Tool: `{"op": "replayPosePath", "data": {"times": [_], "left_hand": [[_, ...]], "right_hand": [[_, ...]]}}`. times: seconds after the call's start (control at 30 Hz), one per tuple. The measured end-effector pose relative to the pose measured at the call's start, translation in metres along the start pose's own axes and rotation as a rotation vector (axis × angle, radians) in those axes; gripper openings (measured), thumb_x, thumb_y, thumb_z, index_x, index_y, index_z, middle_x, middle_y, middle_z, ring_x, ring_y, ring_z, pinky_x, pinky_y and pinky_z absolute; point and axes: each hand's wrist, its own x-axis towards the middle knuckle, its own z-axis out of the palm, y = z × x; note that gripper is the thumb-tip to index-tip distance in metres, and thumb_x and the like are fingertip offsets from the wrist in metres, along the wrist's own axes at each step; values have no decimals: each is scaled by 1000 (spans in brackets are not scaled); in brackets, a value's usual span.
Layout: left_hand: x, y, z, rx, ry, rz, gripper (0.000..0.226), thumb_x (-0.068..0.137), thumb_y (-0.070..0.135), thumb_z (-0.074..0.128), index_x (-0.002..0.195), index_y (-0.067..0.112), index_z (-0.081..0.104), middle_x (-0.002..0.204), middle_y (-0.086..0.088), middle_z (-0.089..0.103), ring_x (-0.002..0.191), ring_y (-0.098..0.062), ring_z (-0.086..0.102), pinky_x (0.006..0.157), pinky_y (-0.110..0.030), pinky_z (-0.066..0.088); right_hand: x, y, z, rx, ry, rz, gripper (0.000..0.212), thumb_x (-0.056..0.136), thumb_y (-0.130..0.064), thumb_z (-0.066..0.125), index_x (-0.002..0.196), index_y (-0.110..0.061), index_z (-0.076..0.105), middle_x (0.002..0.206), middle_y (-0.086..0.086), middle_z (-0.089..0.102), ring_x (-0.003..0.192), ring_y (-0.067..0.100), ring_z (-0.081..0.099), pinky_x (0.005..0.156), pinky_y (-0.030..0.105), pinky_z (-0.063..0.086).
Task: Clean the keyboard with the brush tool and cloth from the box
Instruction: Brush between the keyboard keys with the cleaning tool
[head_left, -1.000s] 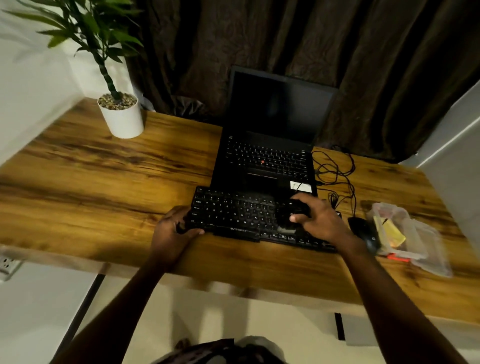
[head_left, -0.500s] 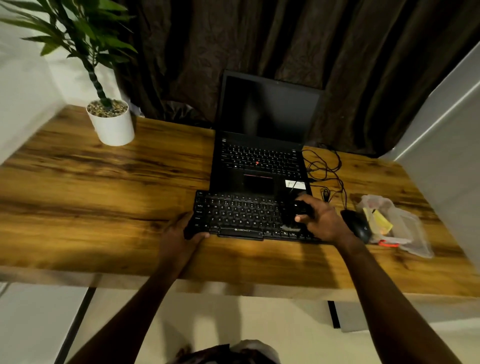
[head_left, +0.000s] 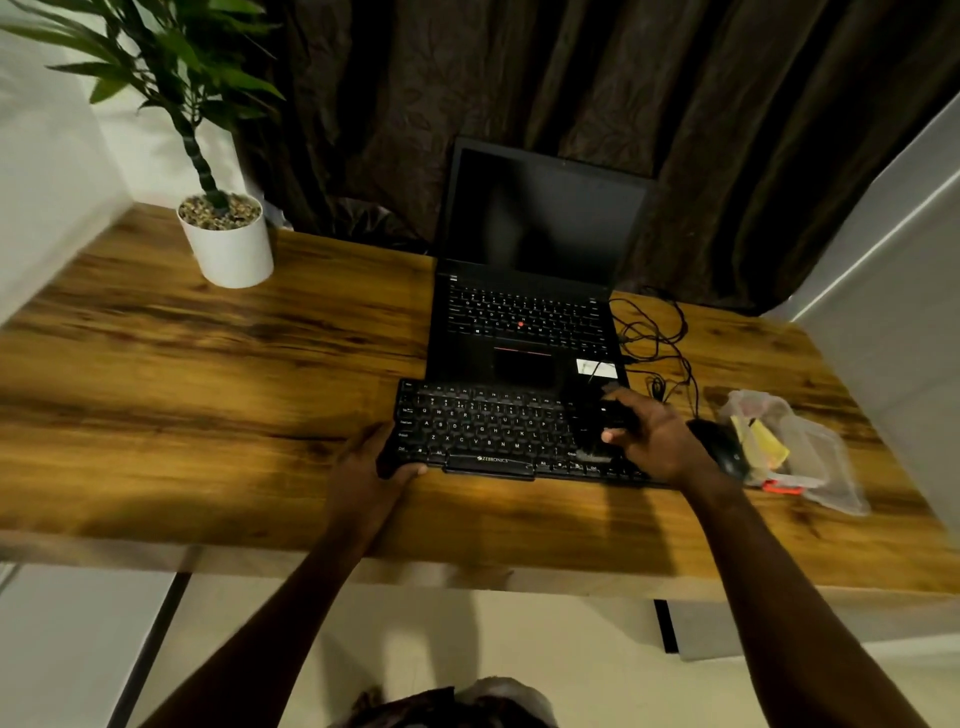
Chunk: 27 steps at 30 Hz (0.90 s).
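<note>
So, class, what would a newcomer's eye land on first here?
Two bare hands on the black Zebronics keyboard at the near centre of the wooden desk: the left hand grips its left end, the right hand holds a dark brush-like tool over its right keys. Behind it stands an open black laptop, with a white potted plant at the far left.

One desk (head_left: 208, 389) carries one keyboard (head_left: 483, 431), one laptop (head_left: 524, 322), one mouse (head_left: 724, 452), one potted plant (head_left: 228, 244) and one clear plastic box (head_left: 810, 457). Two hands show, one left hand (head_left: 363, 467) and one right hand (head_left: 660, 441), plus one brush tool (head_left: 589, 436).
</note>
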Motion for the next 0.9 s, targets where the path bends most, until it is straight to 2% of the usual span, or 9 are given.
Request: {"op": "replayPosePath", "data": {"times": [0.07,0.13,0.27,0.43,0.5,0.6,0.67,0.77,0.9], "left_hand": [[0,-1,1,2,-5,-6,77,80,45,79,146,21,48,149,-9,47,134,-32,43,111,-45,33],[1,-1,1,3,-3,-9,76,80,44,79,146,21,49,148,-9,48,134,-32,43,111,-44,33],[-1,-2,1,-19,9,8,76,79,47,80,144,20,51,147,-8,49,132,-31,44,110,-44,34],[0,0,1,2,11,11,75,81,43,79,146,20,49,148,-10,47,134,-32,41,111,-44,33],[0,0,2,24,15,19,75,81,44,78,146,21,49,149,-9,47,135,-32,41,111,-45,32],[0,0,2,20,19,6,75,81,45,78,146,21,49,149,-9,47,135,-32,41,111,-45,32],[0,0,3,22,11,2,75,81,46,78,146,21,49,149,-9,48,134,-32,41,111,-44,32],[1,-1,3,28,8,8,76,80,46,78,146,21,49,148,-9,48,134,-31,42,111,-44,33],[0,0,2,29,12,9,75,81,45,78,146,22,49,148,-8,48,134,-31,41,111,-43,32]], "right_hand": [[-1,5,-5,-39,-6,15,47,86,-6,71,125,-27,56,111,2,66,101,19,64,85,46,58],[-2,4,-3,10,-14,13,44,85,-5,72,123,-23,58,110,4,66,101,20,65,87,48,57],[-5,-1,9,60,6,-15,39,84,-4,74,115,-22,59,105,2,65,99,20,64,84,36,55],[-13,18,0,16,29,12,43,84,-7,75,119,-25,58,108,2,66,100,18,65,84,38,56],[-14,18,0,2,44,16,44,84,-7,75,118,-28,57,107,-1,66,98,13,65,82,31,55],[-10,0,13,20,28,-10,42,85,-4,73,115,-29,56,99,-11,61,91,1,60,69,8,46],[-6,-10,25,31,13,-24,43,86,-6,73,115,-32,54,99,-13,60,90,1,60,66,5,46],[-5,-14,26,43,-2,-21,40,88,-7,71,116,-30,53,99,-11,60,90,2,60,67,8,46],[-7,2,9,-27,-14,26,44,87,-9,73,120,-31,55,107,0,65,96,13,64,77,26,54]]}}
